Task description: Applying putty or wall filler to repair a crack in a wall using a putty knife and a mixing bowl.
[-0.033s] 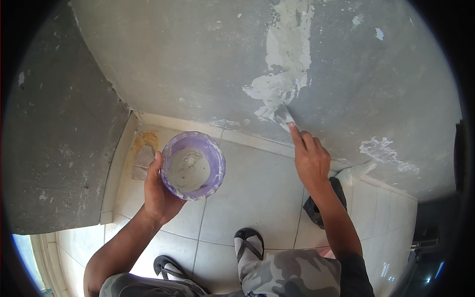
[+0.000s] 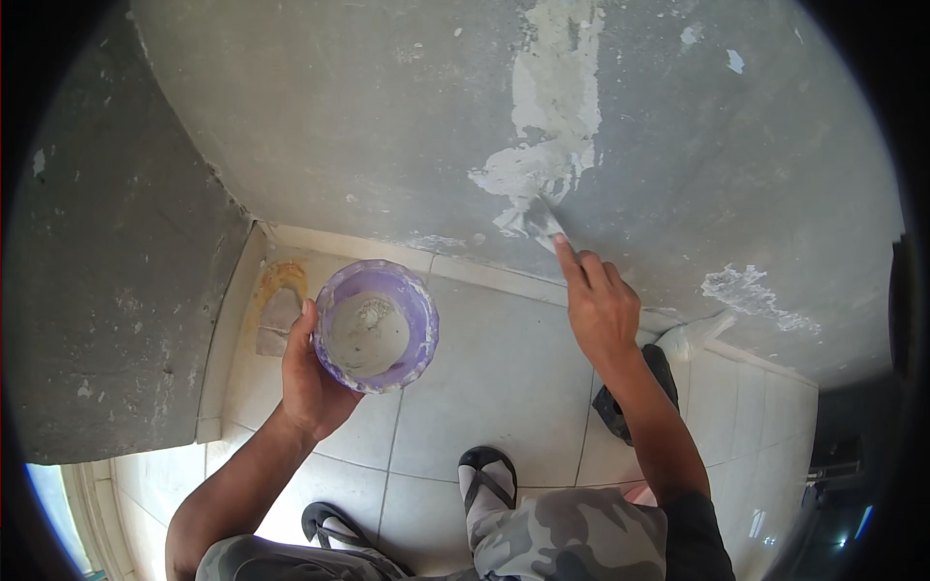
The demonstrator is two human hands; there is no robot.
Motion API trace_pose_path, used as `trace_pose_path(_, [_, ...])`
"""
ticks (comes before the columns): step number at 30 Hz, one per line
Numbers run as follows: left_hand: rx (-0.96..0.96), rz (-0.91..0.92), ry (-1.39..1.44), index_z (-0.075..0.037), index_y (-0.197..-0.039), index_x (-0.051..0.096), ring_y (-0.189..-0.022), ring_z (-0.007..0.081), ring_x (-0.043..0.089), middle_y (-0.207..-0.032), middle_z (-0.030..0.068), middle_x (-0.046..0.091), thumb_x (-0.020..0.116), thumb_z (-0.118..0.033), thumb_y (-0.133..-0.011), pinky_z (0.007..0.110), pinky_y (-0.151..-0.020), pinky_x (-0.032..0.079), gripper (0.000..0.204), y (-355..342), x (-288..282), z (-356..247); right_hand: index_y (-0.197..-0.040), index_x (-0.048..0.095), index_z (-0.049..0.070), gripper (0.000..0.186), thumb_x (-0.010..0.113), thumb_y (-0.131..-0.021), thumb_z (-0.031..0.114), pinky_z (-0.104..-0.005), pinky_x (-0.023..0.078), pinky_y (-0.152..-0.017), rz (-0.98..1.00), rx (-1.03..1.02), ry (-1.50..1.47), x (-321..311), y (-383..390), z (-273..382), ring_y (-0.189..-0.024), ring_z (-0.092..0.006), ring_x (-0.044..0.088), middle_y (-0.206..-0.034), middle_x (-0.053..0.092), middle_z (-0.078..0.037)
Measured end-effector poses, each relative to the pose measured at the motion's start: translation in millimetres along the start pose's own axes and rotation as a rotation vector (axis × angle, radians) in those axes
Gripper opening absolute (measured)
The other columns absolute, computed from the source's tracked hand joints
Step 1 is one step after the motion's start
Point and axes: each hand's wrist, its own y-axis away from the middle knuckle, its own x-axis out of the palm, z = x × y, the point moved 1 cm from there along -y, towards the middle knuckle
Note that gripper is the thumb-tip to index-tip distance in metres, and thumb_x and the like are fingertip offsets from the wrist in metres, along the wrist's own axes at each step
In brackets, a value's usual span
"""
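Flat grey putty knife point(image 2: 544, 221) against a rough grey plastered wall point(image 2: 387, 126); round purple wavy-rimmed bowl point(image 2: 421, 320) in hand.
Left hand point(image 2: 318, 392) grips the bowl by its left side, thumb at the rim; pale grey paste point(image 2: 366, 339) lies inside. Above and right of the bowl, the right hand point(image 2: 603, 308) is closed on the knife, handle largely hidden, blade at the lower end of a long whitish patch point(image 2: 555, 102). Left of the bowl, a flat grey-brown piece point(image 2: 279, 318) rests on the pale tiled floor point(image 2: 494, 368).

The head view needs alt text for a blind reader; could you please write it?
The right hand holds a scraper against a white patch on a grey wall; the left hand holds a purple bowl of pale paste above floor tiles.
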Motion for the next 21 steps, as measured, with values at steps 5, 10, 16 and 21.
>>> trace_pose_path(5, [-0.003,0.029,0.011,-0.013,-0.146,0.046,-0.132,0.0255,0.051,-0.143,0.0089,0.053,0.050,-0.071,-0.092,0.047,-0.109,0.041,0.079,-1.0,0.8,-0.6,-0.137,0.063,0.013,0.060,0.065,-0.077,0.003,-0.0280,0.048,-0.051,0.031,-0.021,0.005,-8.7,-32.1,16.6,-0.065,-0.0155,0.051,-0.085,0.050,-0.001])
trace_pose_path(10, [0.001,0.027,0.005,-0.013,-0.146,0.046,-0.132,0.0258,0.051,-0.143,0.0090,0.053,0.050,-0.071,-0.093,0.047,-0.109,0.041,0.079,-1.4,6.2,1.3,-0.134,0.065,0.013,0.057,0.066,-0.077,0.002,-0.0275,0.049,-0.051,0.033,0.036,0.082,-10.1,-3.1,-5.0,-0.065,-0.0156,0.052,-0.085,0.050,-0.001])
trace_pose_path(16, [-0.001,0.024,-0.006,-0.013,-0.147,0.046,-0.133,0.0258,0.051,-0.143,0.0096,0.053,0.049,-0.073,-0.092,0.047,-0.109,0.041,0.081,1.7,-4.1,-1.7,-0.135,0.064,0.013,0.060,0.066,-0.076,0.001,-0.0278,0.050,-0.052,0.024,0.011,-0.004,-17.8,-33.9,13.1,-0.066,-0.0171,0.054,-0.089,0.053,-0.001])
trace_pose_path(21, [0.010,0.008,-0.009,-0.013,-0.147,0.045,-0.133,0.0261,0.050,-0.144,0.0095,0.052,0.049,-0.073,-0.091,0.047,-0.109,0.041,0.082,4.7,3.4,-4.6,-0.135,0.064,0.014,0.059,0.066,-0.077,0.001,-0.0290,0.050,-0.051,0.015,0.099,0.044,-11.7,-0.4,-3.4,-0.065,-0.0168,0.053,-0.086,0.051,-0.002])
